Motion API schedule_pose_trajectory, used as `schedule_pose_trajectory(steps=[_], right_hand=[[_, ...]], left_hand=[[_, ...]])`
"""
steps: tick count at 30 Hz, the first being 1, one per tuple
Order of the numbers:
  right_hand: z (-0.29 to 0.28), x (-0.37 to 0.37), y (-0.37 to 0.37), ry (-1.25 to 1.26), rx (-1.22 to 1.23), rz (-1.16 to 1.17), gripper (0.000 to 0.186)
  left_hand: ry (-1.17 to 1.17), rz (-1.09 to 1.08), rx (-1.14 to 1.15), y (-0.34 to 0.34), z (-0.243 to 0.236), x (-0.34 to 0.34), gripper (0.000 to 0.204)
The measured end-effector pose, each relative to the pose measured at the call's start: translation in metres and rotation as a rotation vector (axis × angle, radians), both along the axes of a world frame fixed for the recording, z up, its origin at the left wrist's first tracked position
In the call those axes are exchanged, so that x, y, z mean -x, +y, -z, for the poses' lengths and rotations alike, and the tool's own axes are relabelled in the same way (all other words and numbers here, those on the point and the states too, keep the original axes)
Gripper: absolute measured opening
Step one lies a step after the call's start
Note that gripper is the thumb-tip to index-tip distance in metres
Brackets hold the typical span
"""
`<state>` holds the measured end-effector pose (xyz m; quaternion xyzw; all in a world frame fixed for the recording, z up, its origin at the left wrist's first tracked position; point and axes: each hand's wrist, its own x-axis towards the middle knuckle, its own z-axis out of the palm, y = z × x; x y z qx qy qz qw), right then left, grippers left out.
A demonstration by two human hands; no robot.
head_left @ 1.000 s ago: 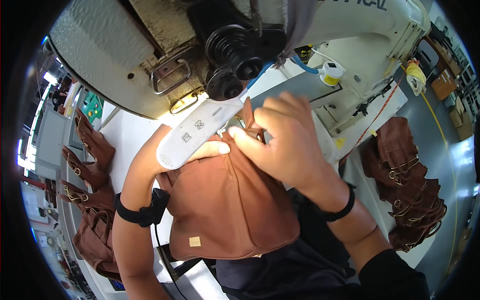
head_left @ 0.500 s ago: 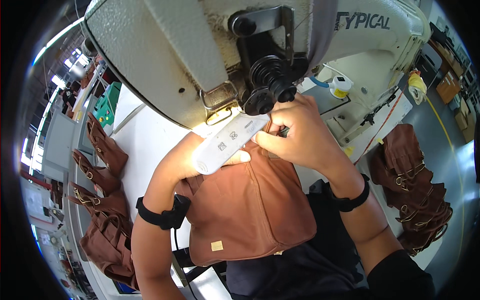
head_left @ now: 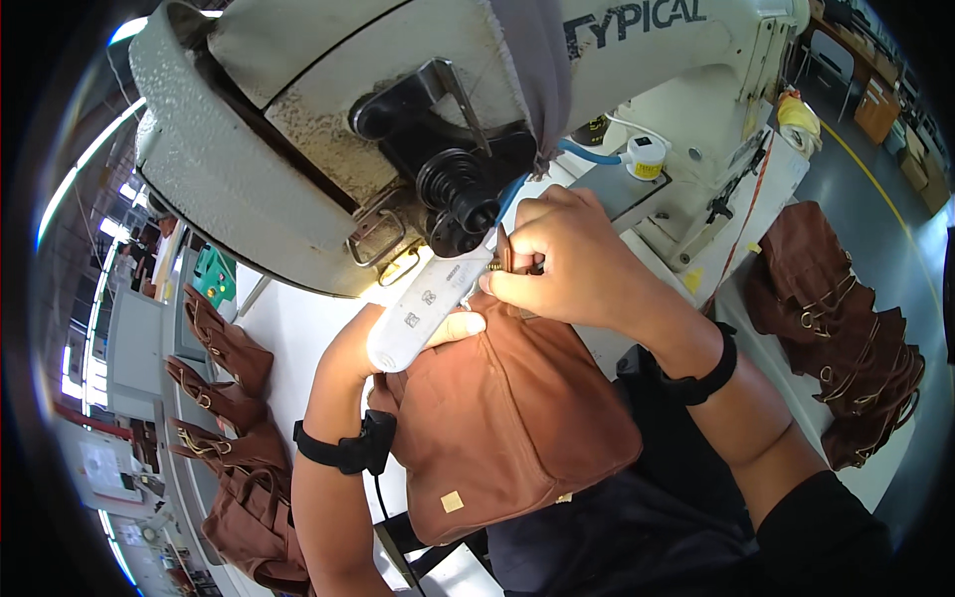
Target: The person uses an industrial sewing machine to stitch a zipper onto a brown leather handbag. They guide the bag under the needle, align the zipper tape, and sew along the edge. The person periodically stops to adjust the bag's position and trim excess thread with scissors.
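Observation:
A brown bag (head_left: pixel 517 418) with a small gold-coloured patch near its lower edge hangs toward my lap, its upper part beneath the sewing machine head (head_left: pixel 318 129). My left hand (head_left: pixel 460 326) grips the bag's upper edge, thumb on top; its other fingers are hidden behind a long white lamp (head_left: pixel 418 313). Just right of the lamp, my right hand (head_left: pixel 567 259) has its fingers closed in a pinch on a narrow brown leather strap (head_left: pixel 504 247), which stands up from the bag's top. A small metal piece (head_left: pixel 493 266) shows beside the strap.
Several brown bags (head_left: pixel 249 517) line the white table (head_left: pixel 288 328) on the left. More brown bags (head_left: pixel 836 328) are heaped at the right. A small white bottle (head_left: pixel 645 157) with a blue tube stands by the machine arm. A cloth-wrapped yellow and white bundle (head_left: pixel 799 124) is farther right.
My view has shifted, so the machine sits further left. My right hand has lifted slightly, and the strap now stands upright in its fingers. My left thumb remains on the bag.

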<state>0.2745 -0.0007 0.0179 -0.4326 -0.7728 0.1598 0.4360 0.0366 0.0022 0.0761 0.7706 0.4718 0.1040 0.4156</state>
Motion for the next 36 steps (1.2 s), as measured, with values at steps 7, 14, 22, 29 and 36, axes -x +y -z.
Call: schedule_pose_trajectory(steps=[7,14,22,29,36], right_hand=[[-0.002,-0.001,0.001,-0.031,-0.026,0.026,0.029],[0.000,-0.001,0.000,-0.019,-0.009,0.027,0.025],[-0.005,0.003,-0.001,-0.006,0.002,0.026,0.026],[0.002,0.003,0.000,-0.008,-0.038,0.037,0.035],[0.007,-0.005,-0.016,0.083,-0.152,0.121,0.032]], left_hand=[[0.093,0.032,-0.124,0.001,-0.010,-0.008,0.063],[-0.004,-0.018,-0.124,0.001,-0.001,-0.010,0.043],[-0.092,-0.052,0.006,0.001,-0.008,-0.011,0.062],[-0.016,-0.089,0.128,0.009,-0.004,-0.004,0.091],[0.074,-0.034,-0.028,0.023,0.011,0.017,0.092]])
